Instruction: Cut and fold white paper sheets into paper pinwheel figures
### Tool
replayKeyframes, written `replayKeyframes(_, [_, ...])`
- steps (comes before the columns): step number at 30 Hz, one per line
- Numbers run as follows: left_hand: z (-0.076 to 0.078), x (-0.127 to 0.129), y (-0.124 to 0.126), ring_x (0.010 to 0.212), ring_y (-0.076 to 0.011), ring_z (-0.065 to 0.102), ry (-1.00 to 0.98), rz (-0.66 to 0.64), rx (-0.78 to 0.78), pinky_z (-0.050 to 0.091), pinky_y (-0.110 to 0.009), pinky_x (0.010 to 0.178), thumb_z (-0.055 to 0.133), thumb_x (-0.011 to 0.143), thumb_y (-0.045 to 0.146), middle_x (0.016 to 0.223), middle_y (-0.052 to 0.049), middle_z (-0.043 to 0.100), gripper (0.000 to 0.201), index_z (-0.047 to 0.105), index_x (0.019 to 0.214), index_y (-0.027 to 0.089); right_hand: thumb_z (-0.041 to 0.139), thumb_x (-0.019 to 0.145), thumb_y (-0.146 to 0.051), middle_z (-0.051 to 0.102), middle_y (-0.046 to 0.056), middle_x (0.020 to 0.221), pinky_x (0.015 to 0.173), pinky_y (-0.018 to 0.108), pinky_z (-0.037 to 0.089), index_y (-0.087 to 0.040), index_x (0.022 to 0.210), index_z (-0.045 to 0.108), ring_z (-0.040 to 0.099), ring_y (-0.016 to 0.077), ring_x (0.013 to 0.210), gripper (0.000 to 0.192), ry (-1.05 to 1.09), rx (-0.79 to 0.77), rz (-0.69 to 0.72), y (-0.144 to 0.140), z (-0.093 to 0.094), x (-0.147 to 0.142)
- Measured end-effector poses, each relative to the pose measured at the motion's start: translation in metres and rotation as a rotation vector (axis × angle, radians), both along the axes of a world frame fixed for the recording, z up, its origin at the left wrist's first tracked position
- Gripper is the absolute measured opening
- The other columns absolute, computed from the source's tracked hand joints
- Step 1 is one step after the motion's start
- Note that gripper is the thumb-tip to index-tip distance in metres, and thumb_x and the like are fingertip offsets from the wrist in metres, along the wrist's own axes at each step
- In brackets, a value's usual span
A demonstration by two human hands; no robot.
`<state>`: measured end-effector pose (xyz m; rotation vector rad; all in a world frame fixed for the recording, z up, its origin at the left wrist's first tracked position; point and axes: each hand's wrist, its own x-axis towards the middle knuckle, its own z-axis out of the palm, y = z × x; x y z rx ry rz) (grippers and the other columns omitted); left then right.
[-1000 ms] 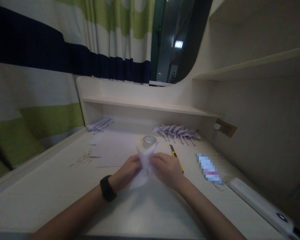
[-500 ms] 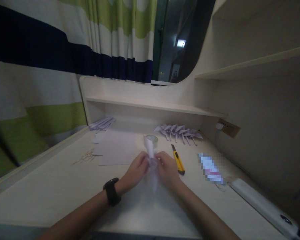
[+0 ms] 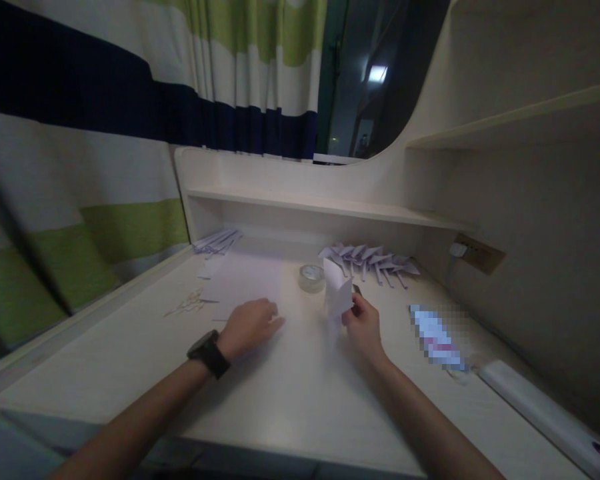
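Note:
My right hand (image 3: 364,325) holds a folded piece of pale paper (image 3: 337,295) upright above the desk (image 3: 290,393). My left hand (image 3: 250,325), with a black watch on the wrist, rests on the desk to the left of it, fingers loosely curled and holding nothing, next to a flat sheet of paper (image 3: 245,285). A roll of clear tape (image 3: 311,277) lies just behind the held paper. The knife with the yellow handle is almost wholly hidden behind my right hand.
A row of several folded paper pieces (image 3: 367,259) lies at the back right under a low shelf (image 3: 325,208). More folded paper (image 3: 217,241) is stacked at the back left. Paper scraps (image 3: 185,305), a blurred packet (image 3: 437,337), a white bar (image 3: 540,410) and a wall socket (image 3: 475,252) lie around. Striped curtain at left.
My left hand let go of the paper and dropped to the desk. My right hand lifted the folded paper to the right, upright. The view shifted a little to the left.

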<state>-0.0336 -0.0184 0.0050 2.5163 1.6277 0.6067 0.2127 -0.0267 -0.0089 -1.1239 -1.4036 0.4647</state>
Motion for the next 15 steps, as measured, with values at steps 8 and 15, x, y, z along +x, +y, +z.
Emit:
replayKeyframes(8, [-0.018,0.011,0.004,0.081,-0.0240,0.060,0.105,0.002,-0.146,0.039,-0.031,0.070,0.054,0.078,0.024,0.084,-0.012,0.065,0.015,0.065,0.085,0.016,0.050,0.075,-0.021,0.059,-0.001,0.059,0.045,0.023,0.035,-0.016,0.085,0.063,0.052,0.0139,0.049,0.018,-0.050,-0.040,-0.022,-0.002,-0.015,-0.007])
replayKeyframes(15, [-0.016,0.011,0.017,0.074,-0.0214,0.061,-0.081,-0.128,-0.124,0.043,-0.030,0.067,0.052,0.077,0.021,0.077,-0.009,0.065,0.011,0.061,0.074,0.015,0.051,0.076,-0.023,0.059,0.000,0.059,0.046,0.023,0.038,-0.016,0.084,0.063,0.053,0.0143,0.050,0.016,-0.002,-0.029,-0.024,0.001,-0.018,-0.005])
